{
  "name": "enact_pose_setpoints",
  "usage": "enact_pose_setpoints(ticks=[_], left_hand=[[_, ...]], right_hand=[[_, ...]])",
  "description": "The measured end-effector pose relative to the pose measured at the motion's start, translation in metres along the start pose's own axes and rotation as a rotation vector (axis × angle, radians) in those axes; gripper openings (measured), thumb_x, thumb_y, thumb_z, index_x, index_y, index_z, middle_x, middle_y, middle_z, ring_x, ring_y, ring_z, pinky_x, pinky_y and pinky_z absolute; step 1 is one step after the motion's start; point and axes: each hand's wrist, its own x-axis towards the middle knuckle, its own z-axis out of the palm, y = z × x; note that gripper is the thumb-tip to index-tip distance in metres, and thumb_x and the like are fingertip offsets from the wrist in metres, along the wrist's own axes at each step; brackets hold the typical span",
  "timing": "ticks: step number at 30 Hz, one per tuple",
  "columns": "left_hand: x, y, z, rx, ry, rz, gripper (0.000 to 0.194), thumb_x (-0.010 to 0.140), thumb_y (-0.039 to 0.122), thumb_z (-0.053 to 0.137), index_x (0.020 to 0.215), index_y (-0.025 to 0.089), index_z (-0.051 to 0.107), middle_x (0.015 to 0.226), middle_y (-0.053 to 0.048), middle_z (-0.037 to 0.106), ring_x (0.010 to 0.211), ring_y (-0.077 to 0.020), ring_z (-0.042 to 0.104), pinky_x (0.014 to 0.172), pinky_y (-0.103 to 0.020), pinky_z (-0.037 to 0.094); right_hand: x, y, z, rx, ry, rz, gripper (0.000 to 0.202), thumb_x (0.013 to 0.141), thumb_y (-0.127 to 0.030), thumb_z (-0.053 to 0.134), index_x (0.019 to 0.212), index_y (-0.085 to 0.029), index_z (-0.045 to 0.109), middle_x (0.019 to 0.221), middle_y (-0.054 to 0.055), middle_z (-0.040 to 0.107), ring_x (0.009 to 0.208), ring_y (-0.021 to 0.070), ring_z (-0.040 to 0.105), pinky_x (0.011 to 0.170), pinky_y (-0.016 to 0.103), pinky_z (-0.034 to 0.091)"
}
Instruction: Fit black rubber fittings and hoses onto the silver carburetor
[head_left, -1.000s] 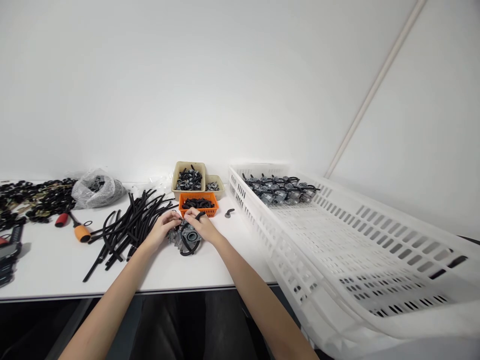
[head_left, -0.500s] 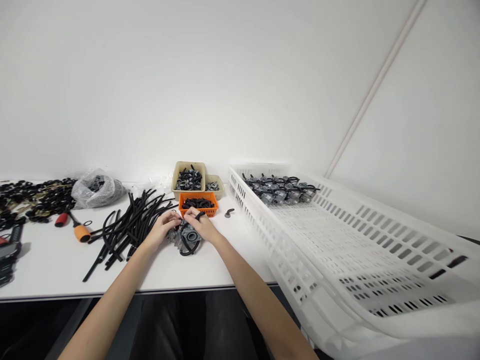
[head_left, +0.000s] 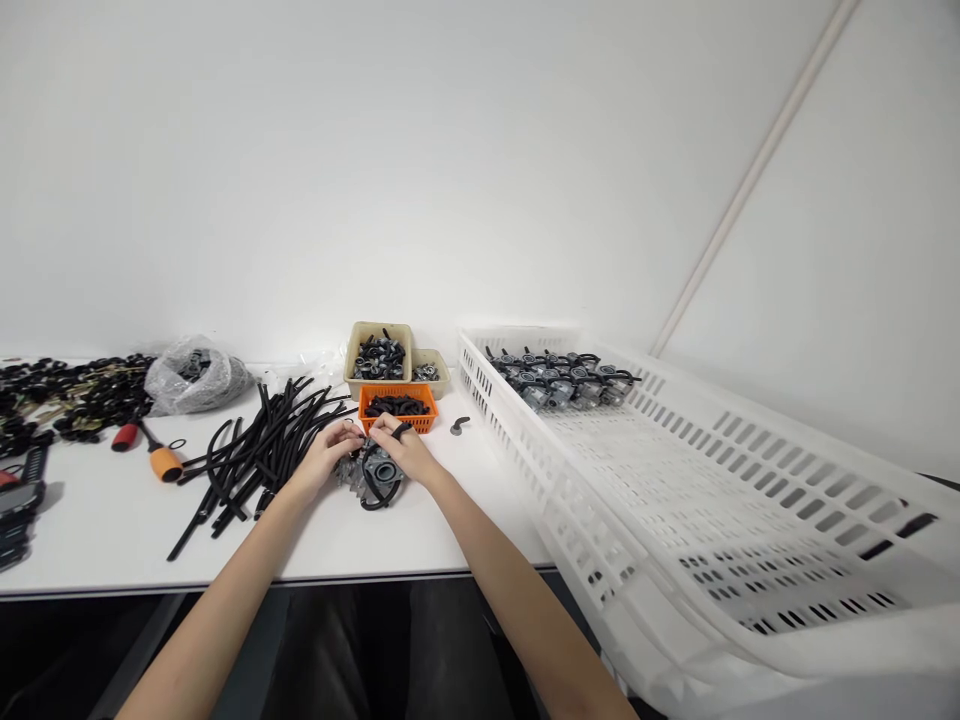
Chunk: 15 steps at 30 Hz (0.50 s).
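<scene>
A grey metal part with a black hose looped round it (head_left: 384, 472) rests on the white table (head_left: 420, 540), in front of the orange basket. My left hand (head_left: 330, 450) is closed on its upper left side, fingertips bent inward. From the upper right my right hand (head_left: 405, 450) grips the same part, near a short black tube end. The fingertips of both hands almost meet at its top, and what lies between them is too small to make out.
An orange basket (head_left: 428, 421) of black pieces stands behind the hands, before two beige bins (head_left: 348, 370). Black hoses (head_left: 262, 460), a screwdriver (head_left: 165, 464) and a plastic bag (head_left: 195, 385) lie left. Right is a white crate (head_left: 555, 480) holding several metal parts. A small piece (head_left: 459, 426) lies between.
</scene>
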Motion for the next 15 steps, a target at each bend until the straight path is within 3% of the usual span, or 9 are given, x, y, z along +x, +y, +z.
enact_pose_setpoints(ticks=[15], left_hand=[[0.0015,-0.0036,-0.0010,-0.001,0.002,0.000,0.019,0.063,0.032,0.071,0.071,0.019,0.062,0.068,0.001,0.058,0.066,-0.0145,0.053,0.062,-0.025,0.038]], right_hand=[[-0.0004,-0.0004,0.0003,0.002,0.005,-0.004,0.023,0.090,-0.042,0.048,0.083,-0.020,0.053,0.080,-0.002,0.055,0.080,0.0148,0.053,0.078,0.028,0.039]])
